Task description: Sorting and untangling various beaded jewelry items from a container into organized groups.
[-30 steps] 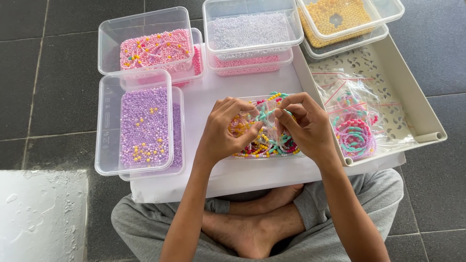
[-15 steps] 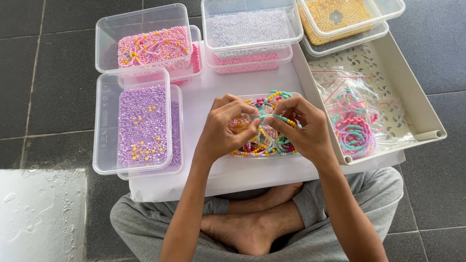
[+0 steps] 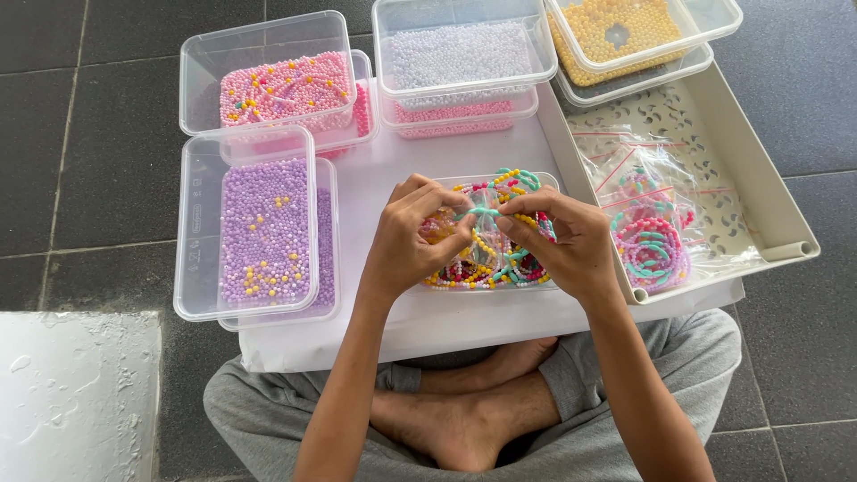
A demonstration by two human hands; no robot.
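head view: both hands point(image 3: 491, 236) unchanged, pinching teal bead strand point(image 3: 482, 213) over tub point(image 3: 428, 284).

Bright, even daylight; soft shadows only; faint glare on the clear plastic bead boxes point(image 3: 268, 67); sharp focus throughout, no edge distortion.

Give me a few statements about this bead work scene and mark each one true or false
1. Both hands, left hand and right hand, pinch a teal beaded strand between them. True.
2. The purple bead box sits at the person's right. False: it is at their left.
3. The cream tray holds clear bags of bracelets. True.
4. The yellow bead box is nearest the person's feet. False: it sits at the far right corner.
5. The hands work over a clear tub of bracelets. True.
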